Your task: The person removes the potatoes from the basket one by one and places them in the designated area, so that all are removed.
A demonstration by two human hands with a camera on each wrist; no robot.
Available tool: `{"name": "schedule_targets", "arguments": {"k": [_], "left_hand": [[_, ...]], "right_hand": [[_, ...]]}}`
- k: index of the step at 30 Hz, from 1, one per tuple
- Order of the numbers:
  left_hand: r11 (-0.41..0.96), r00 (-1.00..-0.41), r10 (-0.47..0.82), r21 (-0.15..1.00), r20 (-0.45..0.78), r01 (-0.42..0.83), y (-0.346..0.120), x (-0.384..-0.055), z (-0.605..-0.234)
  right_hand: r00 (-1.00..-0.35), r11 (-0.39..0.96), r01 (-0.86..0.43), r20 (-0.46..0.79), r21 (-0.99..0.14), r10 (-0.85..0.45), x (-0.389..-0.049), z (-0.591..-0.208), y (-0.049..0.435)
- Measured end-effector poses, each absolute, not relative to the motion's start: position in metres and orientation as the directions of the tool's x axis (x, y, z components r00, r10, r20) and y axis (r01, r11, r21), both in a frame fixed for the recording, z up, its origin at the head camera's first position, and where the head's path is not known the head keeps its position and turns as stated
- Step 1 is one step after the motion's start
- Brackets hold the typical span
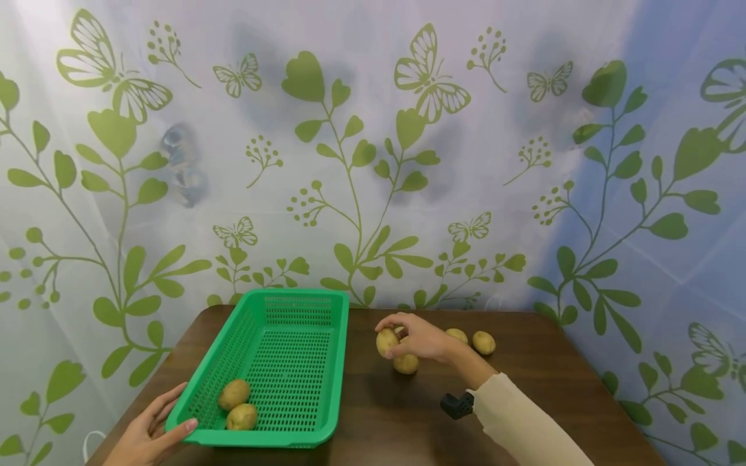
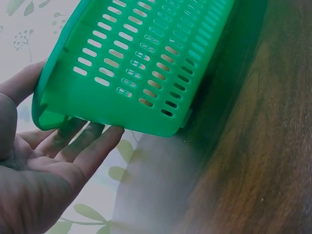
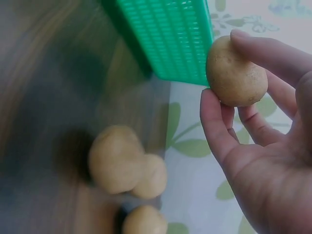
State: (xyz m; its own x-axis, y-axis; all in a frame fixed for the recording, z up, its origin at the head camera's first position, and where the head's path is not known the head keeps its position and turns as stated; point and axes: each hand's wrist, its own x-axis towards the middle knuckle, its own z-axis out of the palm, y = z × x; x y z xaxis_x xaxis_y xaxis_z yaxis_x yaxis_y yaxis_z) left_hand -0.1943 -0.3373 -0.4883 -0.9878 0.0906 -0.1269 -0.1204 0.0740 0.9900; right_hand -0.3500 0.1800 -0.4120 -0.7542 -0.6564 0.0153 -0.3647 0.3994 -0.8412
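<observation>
My left hand (image 1: 148,430) grips the near left corner of a green plastic basket (image 1: 340,382), thumb over the rim and fingers against the outer wall, as the left wrist view shows. Two potatoes (image 1: 234,395) lie together in the near left part of the basket. To the right of it, my right hand (image 1: 424,336) holds another potato (image 3: 236,73) between thumb and fingertips, raised above the table. Just below that hand a loose potato (image 1: 406,365) rests on the wood, with another partly hidden behind the fingers.
Further right on the dark wooden table (image 1: 396,427) are two more potatoes (image 1: 484,343), one partly behind the right wrist. A black device (image 1: 457,406) is worn at the right wrist. A pale curtain (image 1: 373,162) with green leaves and butterflies hangs behind the table.
</observation>
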Motion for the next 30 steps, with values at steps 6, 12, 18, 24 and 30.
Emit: {"name": "schedule_targets", "arguments": {"k": [6,12,18,24,30], "left_hand": [[0.069,-0.988,0.071,0.989,-0.134,-0.129,-0.336,-0.195,-0.488],[0.084,-0.980,0.058,0.979,-0.189,-0.184,-0.338,-0.195,-0.486],[0.081,-0.977,0.094,0.979,-0.193,-0.186,-0.342,-0.197,-0.487],[0.176,-0.978,0.064,0.967,-0.197,-0.183,-0.341,-0.200,-0.490],[0.178,-0.981,0.060,0.969,-0.185,-0.172,-0.341,-0.202,-0.493]], "right_hand": [[-0.766,0.374,-0.349,0.032,-0.859,-0.642,-0.346,-0.426,0.205],[-0.796,0.351,-0.307,0.036,-0.885,-0.605,-0.341,-0.436,0.223],[-0.833,0.372,-0.283,0.034,-0.884,-0.553,-0.334,-0.449,0.236],[-0.853,0.362,-0.227,0.005,-0.904,-0.521,-0.330,-0.467,0.250],[-0.877,0.376,-0.192,-0.014,-0.906,-0.481,-0.331,-0.482,0.263]]}}
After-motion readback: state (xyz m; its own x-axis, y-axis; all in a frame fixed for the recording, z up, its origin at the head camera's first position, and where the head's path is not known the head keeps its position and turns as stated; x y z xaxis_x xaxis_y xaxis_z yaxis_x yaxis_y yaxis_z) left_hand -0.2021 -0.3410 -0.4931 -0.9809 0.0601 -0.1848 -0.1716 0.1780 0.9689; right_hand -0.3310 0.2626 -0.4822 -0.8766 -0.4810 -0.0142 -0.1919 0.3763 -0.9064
